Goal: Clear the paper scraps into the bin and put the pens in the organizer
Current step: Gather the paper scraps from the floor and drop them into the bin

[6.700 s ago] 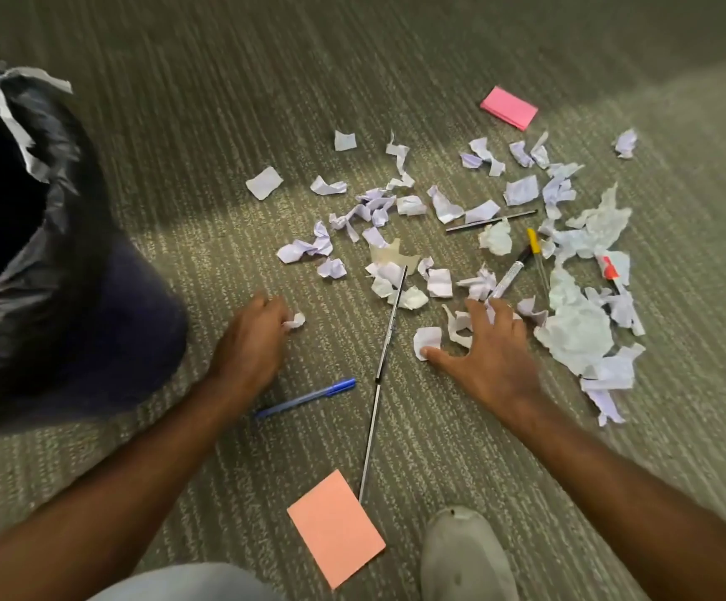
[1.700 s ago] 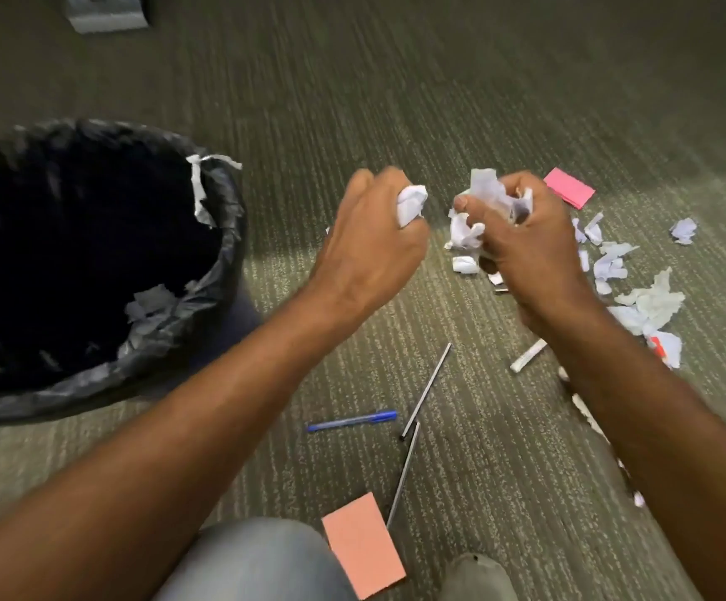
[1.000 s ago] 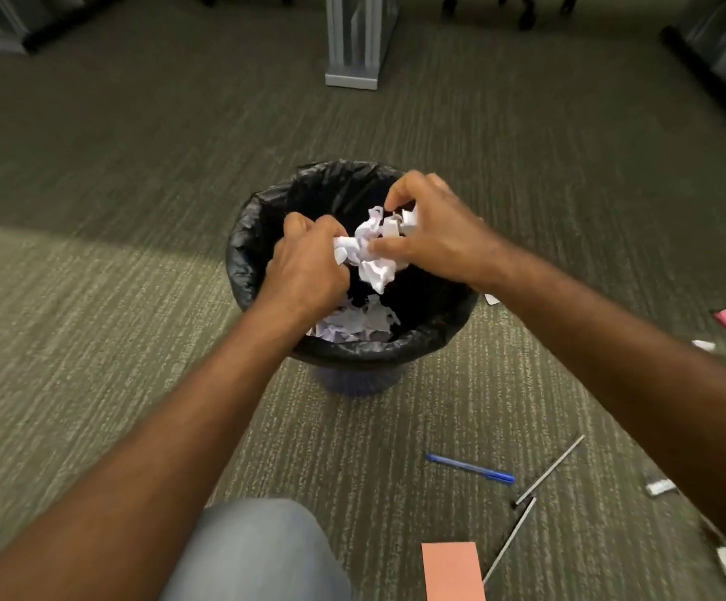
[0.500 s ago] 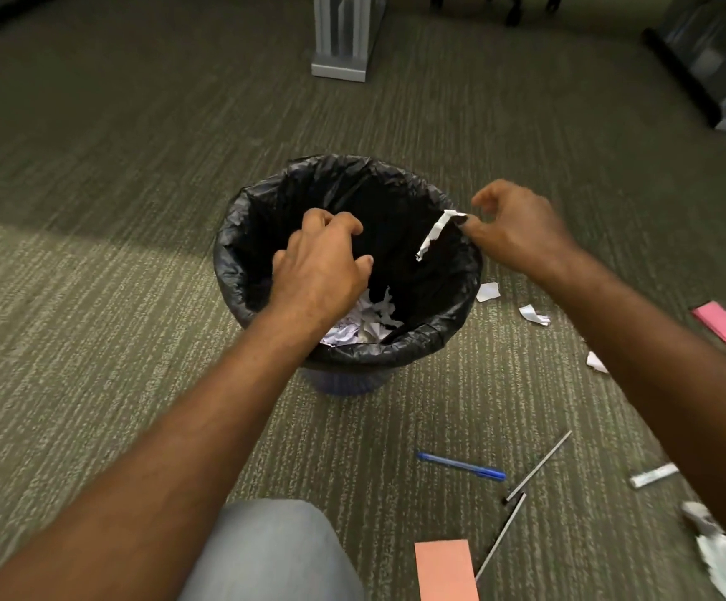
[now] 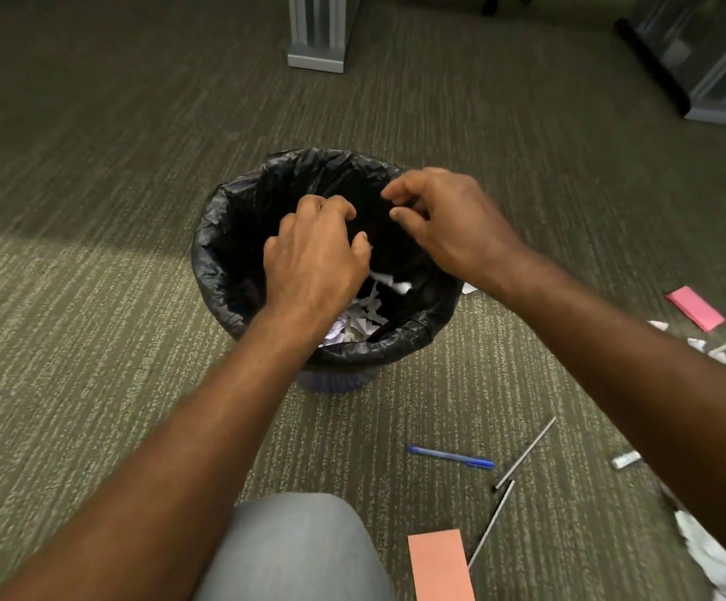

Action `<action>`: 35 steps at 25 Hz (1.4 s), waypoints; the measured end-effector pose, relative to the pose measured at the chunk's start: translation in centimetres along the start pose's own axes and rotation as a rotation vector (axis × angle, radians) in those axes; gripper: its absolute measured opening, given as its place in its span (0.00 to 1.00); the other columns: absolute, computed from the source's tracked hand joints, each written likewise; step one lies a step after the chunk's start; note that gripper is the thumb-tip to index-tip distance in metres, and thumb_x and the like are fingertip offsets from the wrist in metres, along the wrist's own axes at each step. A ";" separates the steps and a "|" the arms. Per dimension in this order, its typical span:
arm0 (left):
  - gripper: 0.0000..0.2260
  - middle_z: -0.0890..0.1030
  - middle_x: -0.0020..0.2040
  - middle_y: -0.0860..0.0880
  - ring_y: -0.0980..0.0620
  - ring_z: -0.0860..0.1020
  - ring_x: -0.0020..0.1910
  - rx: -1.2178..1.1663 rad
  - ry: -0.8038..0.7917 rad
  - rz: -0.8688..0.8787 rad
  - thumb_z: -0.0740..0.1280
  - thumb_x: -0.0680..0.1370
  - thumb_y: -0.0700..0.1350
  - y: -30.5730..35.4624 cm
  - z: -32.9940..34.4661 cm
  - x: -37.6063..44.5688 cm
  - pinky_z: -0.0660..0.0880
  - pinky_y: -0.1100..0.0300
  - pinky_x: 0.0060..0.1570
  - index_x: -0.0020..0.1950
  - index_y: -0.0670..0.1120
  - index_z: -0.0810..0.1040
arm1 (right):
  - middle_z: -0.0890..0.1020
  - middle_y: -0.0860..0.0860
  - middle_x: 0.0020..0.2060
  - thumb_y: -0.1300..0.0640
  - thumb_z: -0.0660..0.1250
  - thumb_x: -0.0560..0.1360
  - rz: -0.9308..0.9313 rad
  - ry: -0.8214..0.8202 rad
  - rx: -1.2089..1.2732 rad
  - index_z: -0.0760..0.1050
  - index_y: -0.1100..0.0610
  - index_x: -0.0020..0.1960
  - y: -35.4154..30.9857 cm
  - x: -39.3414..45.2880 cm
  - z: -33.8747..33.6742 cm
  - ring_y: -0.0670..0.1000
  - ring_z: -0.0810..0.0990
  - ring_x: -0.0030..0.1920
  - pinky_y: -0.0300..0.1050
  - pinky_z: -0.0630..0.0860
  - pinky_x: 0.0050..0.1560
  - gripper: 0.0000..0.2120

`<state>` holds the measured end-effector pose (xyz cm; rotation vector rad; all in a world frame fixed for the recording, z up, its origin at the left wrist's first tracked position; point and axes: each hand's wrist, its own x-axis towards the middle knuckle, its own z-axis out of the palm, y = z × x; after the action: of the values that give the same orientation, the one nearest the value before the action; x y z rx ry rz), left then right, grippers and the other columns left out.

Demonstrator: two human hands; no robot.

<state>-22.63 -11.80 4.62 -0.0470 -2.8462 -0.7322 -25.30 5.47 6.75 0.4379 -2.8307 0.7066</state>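
Observation:
The bin (image 5: 222,201), lined with a black bag, stands on the carpet in the middle of the view. White paper scraps (image 5: 354,321) lie at its bottom, and one scrap (image 5: 391,283) is in the air inside it. My left hand (image 5: 313,262) hangs over the bin mouth with loosely curled fingers and nothing visible in them. My right hand (image 5: 443,219) is over the far right rim, thumb and fingers apart and holding nothing. A blue pen (image 5: 450,456), two thin rods (image 5: 526,453) (image 5: 491,524) and a white pen (image 5: 625,459) lie on the floor at the lower right. No organizer is in view.
More scraps (image 5: 708,347) lie to the right, with a pile (image 5: 716,557) at the bottom right and one scrap (image 5: 468,288) beside the bin. An orange pad (image 5: 439,566), a pink pad (image 5: 695,308), my knee (image 5: 291,548) and grey furniture bases (image 5: 320,32) (image 5: 699,58) are around.
Both hands carried bunches of scraps from the floor to the bin and let them go. The strip my right hand pinched half a second ago has dropped into the bin.

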 end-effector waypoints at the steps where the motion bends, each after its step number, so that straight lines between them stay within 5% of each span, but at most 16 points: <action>1: 0.18 0.74 0.70 0.49 0.46 0.74 0.67 -0.002 -0.001 0.026 0.65 0.81 0.54 0.3 0.1 -0.1 0.71 0.45 0.62 0.70 0.53 0.74 | 0.82 0.46 0.55 0.54 0.68 0.81 0.002 0.039 0.008 0.81 0.50 0.62 0.2 -0.3 -0.4 0.45 0.80 0.53 0.47 0.80 0.56 0.10; 6: 0.18 0.75 0.69 0.50 0.47 0.74 0.67 -0.048 -0.023 0.152 0.65 0.81 0.54 4.2 0.4 -0.5 0.70 0.46 0.63 0.70 0.52 0.75 | 0.81 0.46 0.49 0.55 0.68 0.80 0.141 0.127 -0.014 0.82 0.51 0.54 3.7 -4.0 -5.1 0.43 0.79 0.47 0.40 0.78 0.51 0.05; 11: 0.16 0.75 0.68 0.49 0.46 0.74 0.66 -0.078 -0.069 0.355 0.64 0.81 0.53 12.3 2.4 -0.7 0.70 0.46 0.62 0.68 0.50 0.76 | 0.81 0.46 0.47 0.55 0.69 0.79 0.347 0.025 -0.121 0.83 0.51 0.52 9.7 -10.9 -9.9 0.46 0.80 0.44 0.46 0.78 0.49 0.05; 18: 0.15 0.77 0.65 0.48 0.47 0.76 0.62 -0.053 -0.283 0.496 0.65 0.81 0.51 21.4 14.4 -2.3 0.74 0.46 0.59 0.66 0.49 0.76 | 0.81 0.46 0.47 0.56 0.69 0.78 0.562 -0.003 -0.126 0.82 0.51 0.52 21.0 -20.6 -10.8 0.41 0.74 0.40 0.43 0.72 0.47 0.05; 26: 0.22 0.71 0.71 0.45 0.44 0.72 0.66 0.114 -0.472 0.428 0.66 0.80 0.50 19.8 29.0 -1.7 0.75 0.46 0.58 0.74 0.48 0.70 | 0.81 0.53 0.55 0.58 0.68 0.77 0.737 -0.025 -0.053 0.79 0.54 0.58 31.4 -25.7 -4.7 0.53 0.79 0.54 0.48 0.75 0.57 0.10; 32: 0.28 0.60 0.80 0.46 0.43 0.66 0.73 0.235 -0.578 0.407 0.65 0.82 0.46 18.6 35.1 1.5 0.73 0.45 0.64 0.81 0.51 0.60 | 0.71 0.54 0.72 0.54 0.67 0.80 0.789 -0.134 -0.086 0.68 0.51 0.75 35.6 -24.0 -0.7 0.55 0.74 0.67 0.55 0.73 0.67 0.24; 35: 0.26 0.61 0.80 0.43 0.42 0.66 0.73 0.265 -0.650 0.453 0.63 0.83 0.44 18.2 37.0 2.1 0.68 0.45 0.69 0.81 0.51 0.61 | 0.70 0.54 0.72 0.52 0.67 0.81 0.785 -0.195 -0.116 0.64 0.51 0.77 36.5 -22.5 1.0 0.57 0.74 0.68 0.56 0.76 0.65 0.27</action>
<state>-30.08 21.85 -18.01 -1.0196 -3.2890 -0.2635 -16.28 41.09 -15.40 -0.7045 -3.1764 0.6227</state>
